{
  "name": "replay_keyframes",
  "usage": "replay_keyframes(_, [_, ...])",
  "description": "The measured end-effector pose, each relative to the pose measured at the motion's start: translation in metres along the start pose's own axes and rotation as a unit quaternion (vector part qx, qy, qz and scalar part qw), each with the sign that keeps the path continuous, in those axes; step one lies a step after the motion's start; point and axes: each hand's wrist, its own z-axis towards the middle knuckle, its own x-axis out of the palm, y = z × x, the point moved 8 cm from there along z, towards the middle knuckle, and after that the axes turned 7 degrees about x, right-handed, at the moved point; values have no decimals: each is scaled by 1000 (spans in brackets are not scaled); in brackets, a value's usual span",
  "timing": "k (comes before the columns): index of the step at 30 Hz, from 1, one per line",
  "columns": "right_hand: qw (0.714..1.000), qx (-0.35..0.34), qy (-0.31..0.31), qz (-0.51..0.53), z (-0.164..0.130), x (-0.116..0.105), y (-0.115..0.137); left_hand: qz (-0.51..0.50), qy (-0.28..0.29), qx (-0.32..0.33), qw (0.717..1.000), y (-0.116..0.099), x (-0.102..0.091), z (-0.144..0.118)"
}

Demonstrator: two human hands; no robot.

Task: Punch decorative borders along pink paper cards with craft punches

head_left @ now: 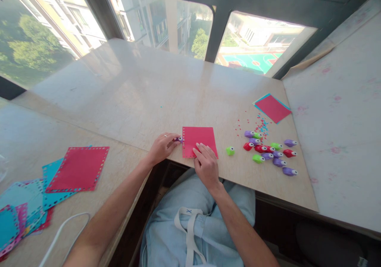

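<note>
A red paper square (199,138) lies flat near the table's front edge, with a row of small punched holes along its left side. My left hand (162,147) grips a small purple hole punch (178,139) at that left edge. My right hand (205,163) rests flat on the paper's lower part, fingers pressing it onto the table. A lone green punch (230,151) sits just right of the sheet.
Several red, purple and green punches (271,152) cluster at the right, with paper confetti (258,126) behind them. A red-on-blue sheet stack (272,108) lies farther right. Punched red and blue sheets (77,168) pile on the left table. A white cable (64,229) lies near my left arm.
</note>
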Motion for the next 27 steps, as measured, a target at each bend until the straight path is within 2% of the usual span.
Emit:
replay_keyframes(9, [1000,17,-6,14,1,0,-3,0,-30,-31,999,4,-6,-2])
replay_keyframes(13, [999,28,-2,25,3,-1,-3,-21,-64,-2,998,1,-13,-1])
replay_keyframes(16, [999,33,-4,33,4,-2,-3,-26,-58,9,998,1,-14,-1])
replay_keyframes(21, [998,36,-13,44,4,-2,-4,12,-94,-31,995,11,-22,-4])
replay_keyframes(24, [998,35,-18,51,4,-2,-5,66,-72,-35,995,8,-18,-2])
replay_keyframes(27, [997,39,-19,57,5,-2,-5,101,-61,-20,993,-5,-13,-1])
